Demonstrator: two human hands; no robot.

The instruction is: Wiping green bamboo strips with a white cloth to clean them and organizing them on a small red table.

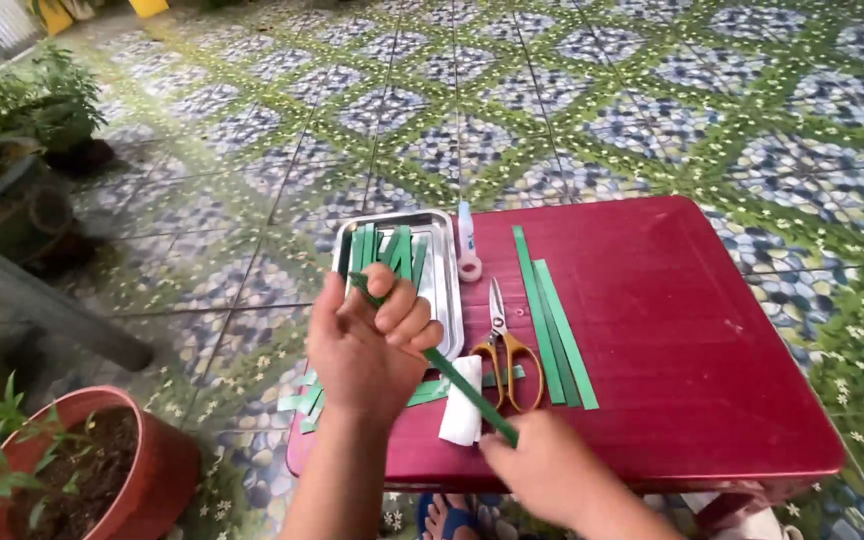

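left hand (367, 335): fist closed around upper end of a green paper strip (452, 378), raised above the tabletop's near-left part
right hand (542, 470): at the near edge, fingers pinched on the strip's lower end
strip: runs taut and diagonal between both hands, crossing over a white roll (462, 400)
tabletop (692, 330): dark red, small
tray (444, 275): steel, far-left corner, more green strips inside
scissors (505, 345): orange handles, just right of the tray
glue bottle (466, 240): beside tray's far corner
long strips (552, 315): flat, right of scissors
floor: patterned tile; terracotta pot (142, 465) left
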